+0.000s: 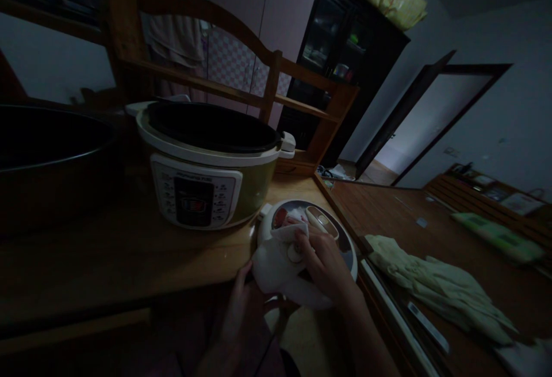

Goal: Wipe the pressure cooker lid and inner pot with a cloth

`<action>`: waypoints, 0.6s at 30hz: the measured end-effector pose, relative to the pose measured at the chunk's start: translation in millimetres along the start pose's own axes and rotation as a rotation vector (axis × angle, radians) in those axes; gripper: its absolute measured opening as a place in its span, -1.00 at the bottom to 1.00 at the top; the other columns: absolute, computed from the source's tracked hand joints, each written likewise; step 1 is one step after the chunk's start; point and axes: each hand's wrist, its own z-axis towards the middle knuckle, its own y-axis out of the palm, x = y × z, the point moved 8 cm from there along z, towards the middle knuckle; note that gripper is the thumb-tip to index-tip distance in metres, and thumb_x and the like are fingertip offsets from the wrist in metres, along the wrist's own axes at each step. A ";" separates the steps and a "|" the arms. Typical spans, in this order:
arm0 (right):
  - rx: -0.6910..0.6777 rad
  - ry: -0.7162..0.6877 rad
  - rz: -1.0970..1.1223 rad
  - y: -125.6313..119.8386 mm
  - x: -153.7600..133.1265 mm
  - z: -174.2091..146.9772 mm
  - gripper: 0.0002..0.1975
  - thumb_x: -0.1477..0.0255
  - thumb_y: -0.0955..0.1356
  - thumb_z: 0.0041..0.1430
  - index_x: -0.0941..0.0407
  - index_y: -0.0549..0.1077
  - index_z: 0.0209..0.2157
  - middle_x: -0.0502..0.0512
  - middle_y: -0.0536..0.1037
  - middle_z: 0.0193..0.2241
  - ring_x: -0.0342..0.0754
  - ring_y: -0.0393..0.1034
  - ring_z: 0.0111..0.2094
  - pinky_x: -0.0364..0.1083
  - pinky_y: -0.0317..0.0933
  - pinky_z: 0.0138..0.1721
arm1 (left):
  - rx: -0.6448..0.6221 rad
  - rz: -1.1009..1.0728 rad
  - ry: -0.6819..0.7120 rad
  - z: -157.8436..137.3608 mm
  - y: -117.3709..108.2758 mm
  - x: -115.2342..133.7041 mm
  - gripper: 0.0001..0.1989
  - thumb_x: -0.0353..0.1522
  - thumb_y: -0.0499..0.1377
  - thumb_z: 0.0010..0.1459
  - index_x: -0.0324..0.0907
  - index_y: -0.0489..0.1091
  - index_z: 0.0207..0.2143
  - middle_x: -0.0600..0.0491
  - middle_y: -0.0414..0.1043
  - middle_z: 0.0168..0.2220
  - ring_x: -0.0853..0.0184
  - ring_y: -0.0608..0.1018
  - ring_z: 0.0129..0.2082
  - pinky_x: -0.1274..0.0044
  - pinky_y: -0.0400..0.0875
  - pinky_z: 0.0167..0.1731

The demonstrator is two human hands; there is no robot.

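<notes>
Lower centre, the right hand (319,255) pinches a white wipe (294,231) over the cooker lid (343,241) — handle (322,222) slanting lengthwise toward lower right; left hand (242,299) at its edge — grip unclear.

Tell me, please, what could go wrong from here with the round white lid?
The round white lid appears to extend past the front edge of the brown wooden tabletop; if the left hand near its rim gives too little support, it might fall. Pressing with the right hand, which holds a white cloth or paper, could add to this. The green-and-white rounded cooker stands open close beside, so a shifted lid might bump it.
</notes>
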 end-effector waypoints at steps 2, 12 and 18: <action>-0.004 0.021 -0.003 -0.7 1.6 0.7 -0.59 0.35 0.09 0.45 0.08 0.51 0.01 0.08 0.49 0.03 0.02 0.27 0.15 0.08 0.07 0.24 | 0.000 -0.018 -0.006 -0.8 1.4 0.1 -0.43 -0.35 0.18 0.03 -0.15 0.26 0.13 0.02 0.57 -0.41 0.19 0.57 -0.46 0.36 0.50 -0.43; -0.041 0.042 0.015 -0.4 3.4 -4.9 -0.61 0.35 0.10 0.45 0.08 0.45 0.08 0.08 0.47 0.05 0.02 0.26 0.16 0.06 0.09 0.21 | -0.002 -0.024 -0.009 -1.6 0.6 3.0 -0.34 -0.29 0.17 0.06 -0.08 0.13 0.24 0.04 0.57 -0.42 0.19 0.56 -0.47 0.32 0.50 -0.34; -0.029 0.058 0.009 2.2 4.2 -8.3 -0.60 0.34 0.11 0.45 0.12 0.49 0.02 0.11 0.49 0.03 -0.02 0.25 0.16 0.01 0.02 0.25 | -0.005 -0.035 -0.005 1.7 -2.9 0.3 -0.30 -0.33 0.20 0.02 -0.07 0.12 0.24 0.06 0.56 -0.42 0.21 0.56 -0.48 0.34 0.50 -0.38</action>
